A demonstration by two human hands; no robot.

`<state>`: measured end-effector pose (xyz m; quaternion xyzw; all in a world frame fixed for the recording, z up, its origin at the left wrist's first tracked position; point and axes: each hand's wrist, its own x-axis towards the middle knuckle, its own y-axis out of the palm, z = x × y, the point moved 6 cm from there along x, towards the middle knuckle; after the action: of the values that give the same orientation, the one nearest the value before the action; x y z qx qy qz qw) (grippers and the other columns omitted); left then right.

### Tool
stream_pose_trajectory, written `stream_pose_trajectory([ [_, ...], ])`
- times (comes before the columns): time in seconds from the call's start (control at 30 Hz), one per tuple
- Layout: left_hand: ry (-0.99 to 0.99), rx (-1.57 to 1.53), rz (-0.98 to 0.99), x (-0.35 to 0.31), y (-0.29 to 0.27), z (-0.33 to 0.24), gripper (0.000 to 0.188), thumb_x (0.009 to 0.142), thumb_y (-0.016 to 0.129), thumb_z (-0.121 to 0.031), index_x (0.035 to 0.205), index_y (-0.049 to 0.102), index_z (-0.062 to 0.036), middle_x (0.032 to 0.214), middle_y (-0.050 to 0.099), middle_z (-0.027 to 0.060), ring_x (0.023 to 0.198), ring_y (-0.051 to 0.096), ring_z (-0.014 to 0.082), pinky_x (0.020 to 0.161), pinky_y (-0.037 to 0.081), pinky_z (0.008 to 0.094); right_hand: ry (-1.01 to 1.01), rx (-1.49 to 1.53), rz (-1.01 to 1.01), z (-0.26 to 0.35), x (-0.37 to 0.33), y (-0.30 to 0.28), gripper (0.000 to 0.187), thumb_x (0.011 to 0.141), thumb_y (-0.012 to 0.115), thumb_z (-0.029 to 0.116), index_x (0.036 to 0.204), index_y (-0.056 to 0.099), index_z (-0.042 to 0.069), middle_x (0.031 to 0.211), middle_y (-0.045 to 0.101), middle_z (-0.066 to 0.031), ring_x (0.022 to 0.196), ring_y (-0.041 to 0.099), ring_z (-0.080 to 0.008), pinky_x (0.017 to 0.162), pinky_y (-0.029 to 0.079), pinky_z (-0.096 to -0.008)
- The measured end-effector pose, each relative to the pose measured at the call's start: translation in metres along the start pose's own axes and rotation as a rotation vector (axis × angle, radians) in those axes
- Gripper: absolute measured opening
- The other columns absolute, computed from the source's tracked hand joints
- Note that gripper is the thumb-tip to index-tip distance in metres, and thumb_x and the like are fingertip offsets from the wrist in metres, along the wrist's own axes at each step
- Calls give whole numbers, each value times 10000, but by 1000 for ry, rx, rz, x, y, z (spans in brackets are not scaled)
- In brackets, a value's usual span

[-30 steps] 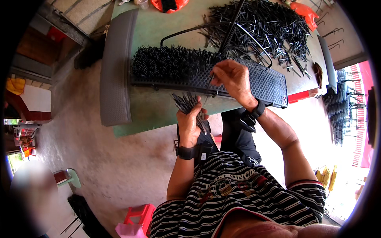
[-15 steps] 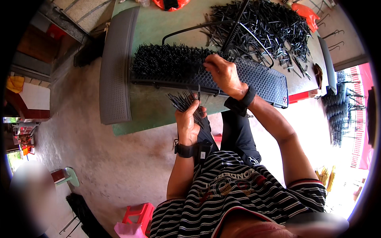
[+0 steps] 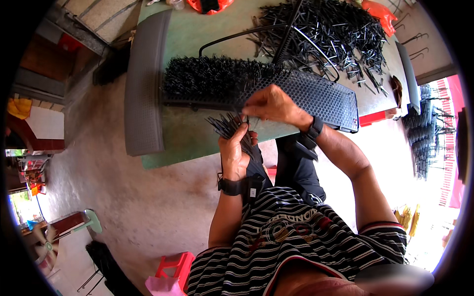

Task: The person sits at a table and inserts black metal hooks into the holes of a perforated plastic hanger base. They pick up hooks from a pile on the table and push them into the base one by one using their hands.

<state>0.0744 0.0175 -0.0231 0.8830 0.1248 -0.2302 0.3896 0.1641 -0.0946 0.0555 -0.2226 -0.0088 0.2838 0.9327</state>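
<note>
My left hand (image 3: 234,148) is closed round a bundle of thin black sticks (image 3: 228,125), whose ends fan out above the thumb. Just over this bundle, my right hand (image 3: 271,106) is pinched, its fingertips at the upper end of one stick; slight blur hides the exact contact. Beyond both hands lies a long black perforated panel (image 3: 318,98) with a honeycomb of holes. Its left part is densely filled with upright black sticks (image 3: 207,79), while the holes on its right part show bare.
A large heap of loose black sticks (image 3: 340,39) covers the table's far right. A bent black metal frame (image 3: 242,33) stands behind the panel. A grey perforated cover (image 3: 145,89) lies along the left of the green table (image 3: 173,155). A red stool (image 3: 175,266) stands on the floor.
My right hand has moved from over the panel back toward me and left, to the top of the bundle. My left hand stays almost in place, still holding the sticks.
</note>
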Motion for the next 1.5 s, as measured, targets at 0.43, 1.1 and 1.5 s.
stream_pose_trajectory([
  [0.43,0,85,-81,1,-4,6,159,780,629,15,939,627,9,789,625,80,567,598,208,476,493,327,-302,-108,-630,13,-1,-30,179,840,588,14,980,477,14,755,645,-159,698,675,-258,558,518,-303],
  [1.1,-59,177,132,-6,17,3,186,792,616,16,973,574,5,848,652,142,553,594,187,462,471,291,-60,-121,35,9,5,-1,234,771,688,187,904,680,-5,772,666,-99,683,613,-146,629,488,-273],
  [1.5,-90,171,201,-8,24,9,185,802,607,15,983,570,9,846,660,153,594,631,208,506,493,286,53,-70,155,-13,-1,1,214,742,683,126,884,681,-33,772,676,-91,699,617,-124,654,487,-258],
])
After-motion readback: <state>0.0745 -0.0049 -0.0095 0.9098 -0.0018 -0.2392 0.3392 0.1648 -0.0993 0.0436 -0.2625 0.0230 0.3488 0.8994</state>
